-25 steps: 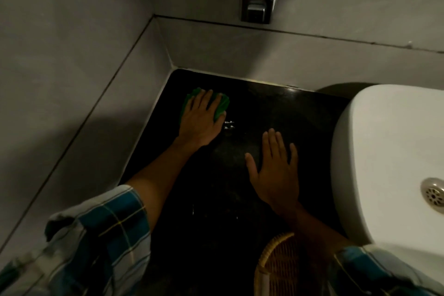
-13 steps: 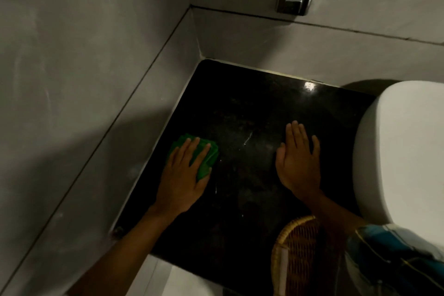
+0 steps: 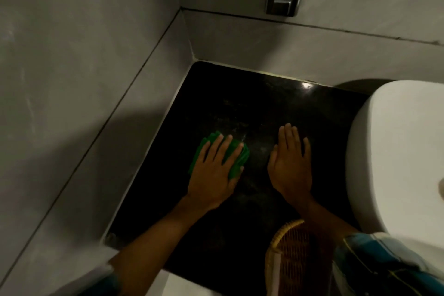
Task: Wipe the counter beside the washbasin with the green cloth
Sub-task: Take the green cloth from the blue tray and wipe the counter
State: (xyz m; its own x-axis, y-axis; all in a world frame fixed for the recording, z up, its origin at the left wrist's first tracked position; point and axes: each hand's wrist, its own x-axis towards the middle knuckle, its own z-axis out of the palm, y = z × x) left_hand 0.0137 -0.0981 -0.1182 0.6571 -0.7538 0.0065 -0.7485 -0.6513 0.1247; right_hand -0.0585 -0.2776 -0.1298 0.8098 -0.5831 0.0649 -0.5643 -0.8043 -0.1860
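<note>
The green cloth [image 3: 236, 157] lies bunched flat on the tabletop [image 3: 252, 108], toward its left side near the grey wall, mostly covered so that only its top and right edges show. The tabletop is a glossy black stone slab set into a wall corner, with faint smears and a bright glint near its back edge. The white washbasin [image 3: 394, 151] sits on its right side, rounded and smooth, well apart from the cloth.

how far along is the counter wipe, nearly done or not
Midway, as far as one frame shows. Done: the green cloth is already on the black counter. In hand: the left hand presses it flat; the right hand rests open beside it. Left: faint smears show toward the back corner.
</note>
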